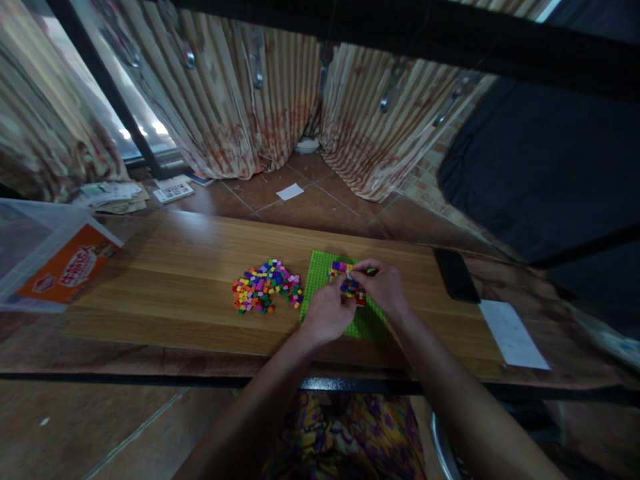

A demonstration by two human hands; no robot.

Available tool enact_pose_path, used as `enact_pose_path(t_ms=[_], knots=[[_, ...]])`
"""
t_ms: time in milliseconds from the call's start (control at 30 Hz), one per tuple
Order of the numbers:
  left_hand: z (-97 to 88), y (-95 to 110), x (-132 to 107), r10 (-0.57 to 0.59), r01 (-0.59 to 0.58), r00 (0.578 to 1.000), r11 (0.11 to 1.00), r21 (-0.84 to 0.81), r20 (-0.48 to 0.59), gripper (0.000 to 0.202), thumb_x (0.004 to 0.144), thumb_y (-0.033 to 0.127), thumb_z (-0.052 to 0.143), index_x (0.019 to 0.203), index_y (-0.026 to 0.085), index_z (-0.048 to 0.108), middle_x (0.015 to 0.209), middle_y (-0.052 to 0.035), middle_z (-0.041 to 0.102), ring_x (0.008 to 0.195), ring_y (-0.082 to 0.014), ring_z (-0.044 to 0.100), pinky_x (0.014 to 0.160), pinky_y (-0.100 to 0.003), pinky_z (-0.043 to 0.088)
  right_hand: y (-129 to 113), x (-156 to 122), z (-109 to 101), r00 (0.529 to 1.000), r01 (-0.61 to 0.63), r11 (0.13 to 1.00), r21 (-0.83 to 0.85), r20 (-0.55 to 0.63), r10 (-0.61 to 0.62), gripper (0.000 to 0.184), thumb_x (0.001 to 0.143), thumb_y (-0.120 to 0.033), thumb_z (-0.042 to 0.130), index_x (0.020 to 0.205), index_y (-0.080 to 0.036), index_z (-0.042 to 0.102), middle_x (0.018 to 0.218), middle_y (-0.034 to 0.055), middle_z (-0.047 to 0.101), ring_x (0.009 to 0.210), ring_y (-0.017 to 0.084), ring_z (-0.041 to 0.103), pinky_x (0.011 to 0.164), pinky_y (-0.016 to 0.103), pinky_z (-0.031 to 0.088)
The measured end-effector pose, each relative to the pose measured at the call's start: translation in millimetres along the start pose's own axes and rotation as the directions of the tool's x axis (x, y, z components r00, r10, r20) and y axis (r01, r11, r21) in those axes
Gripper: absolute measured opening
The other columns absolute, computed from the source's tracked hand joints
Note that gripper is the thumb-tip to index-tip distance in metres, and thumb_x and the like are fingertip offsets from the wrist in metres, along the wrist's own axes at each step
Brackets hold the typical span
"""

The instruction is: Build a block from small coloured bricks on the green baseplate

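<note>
A green studded baseplate point(314, 267) lies on the wooden board, partly hidden under both hands. On it stands a block of small coloured bricks point(342, 266), with purple, yellow, blue and red showing. My left hand point(330, 312) rests at its left side, index finger and thumb stretched apart against the bricks. From the right, my right hand point(384, 288) reaches over with thumb and index finger pinched at the block's upper part. What sits in that pinch is too small to make out. Left of the baseplate lies a loose pile of tiny coloured bricks point(260, 283).
A clear plastic tub with an orange label point(70, 263) stands at the board's left end. On the right lie a black phone point(456, 275) and a white paper sheet point(513, 335). A dark bar point(350, 385) runs along the near edge; curtains point(280, 100) hang beyond.
</note>
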State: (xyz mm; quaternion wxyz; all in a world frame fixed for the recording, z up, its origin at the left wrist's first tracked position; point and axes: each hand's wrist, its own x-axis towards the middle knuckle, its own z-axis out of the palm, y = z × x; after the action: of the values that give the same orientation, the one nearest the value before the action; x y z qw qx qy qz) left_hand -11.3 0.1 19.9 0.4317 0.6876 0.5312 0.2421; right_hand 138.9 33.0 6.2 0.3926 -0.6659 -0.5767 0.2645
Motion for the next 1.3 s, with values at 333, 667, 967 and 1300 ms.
enact_pose_path(t_ms=[333, 667, 967, 1300], knots=[[0.7, 6.2, 0.5, -0.004, 0.007, 1.0, 0.997, 0.076, -0.03, 0.047, 0.081, 0.017, 0.049, 0.126, 0.013, 0.058, 0.075, -0.0057, 0.07, 0.068, -0.0194, 0.063, 0.071, -0.03, 0.049, -5.1, 5.7, 3.1, 1.0, -0.004, 0.999, -0.046, -0.008, 0.003, 0.009, 0.063, -0.027, 0.07, 0.07, -0.021, 0.071, 0.07, 0.0008, 0.071, 0.068, 0.017, 0.064, 0.067, 0.03, 0.047], [-9.7, -17.6, -23.0, -0.151, 0.153, 0.953, 0.988, -0.014, -0.262, 0.046, 0.084, 0.022, 0.055, 0.129, 0.014, 0.055, 0.083, -0.0045, 0.072, 0.071, -0.0154, 0.064, 0.069, -0.026, 0.047, 35.4, -45.7, -6.9, 0.963, -0.038, 0.995, 0.097, -0.261, 0.062, 0.033, 0.078, -0.043, 0.059, 0.096, -0.017, 0.071, 0.094, 0.0112, 0.074, 0.08, 0.022, 0.067, 0.078, 0.038, 0.053], [22.3, -25.2, -33.8, -0.124, 0.118, 0.986, 0.991, -0.059, -0.111, 0.04, 0.083, 0.022, 0.054, 0.122, 0.015, 0.059, 0.083, -0.0034, 0.071, 0.072, -0.0157, 0.063, 0.07, -0.026, 0.047, 53.9, -69.9, 9.6, 0.986, -0.042, 0.987, 0.152, -0.156, 0.066, 0.04, 0.084, -0.035, 0.048, 0.111, -0.017, 0.07, 0.112, 0.0122, 0.073, 0.104, 0.026, 0.068, 0.099, 0.045, 0.05], [9.6, -50.6, -65.0, -0.101, 0.08, 0.986, 0.986, -0.149, -0.136, 0.048, 0.083, 0.027, 0.055, 0.13, 0.015, 0.057, 0.091, -0.0052, 0.072, 0.075, -0.0158, 0.065, 0.074, -0.027, 0.05, 26.7, -87.4, -1.7, 0.941, 0.115, 0.991, 0.062, -0.327, -0.089, 0.032, 0.09, -0.039, 0.052, 0.108, -0.018, 0.068, 0.106, 0.0109, 0.072, 0.094, 0.022, 0.067, 0.088, 0.041, 0.054]])
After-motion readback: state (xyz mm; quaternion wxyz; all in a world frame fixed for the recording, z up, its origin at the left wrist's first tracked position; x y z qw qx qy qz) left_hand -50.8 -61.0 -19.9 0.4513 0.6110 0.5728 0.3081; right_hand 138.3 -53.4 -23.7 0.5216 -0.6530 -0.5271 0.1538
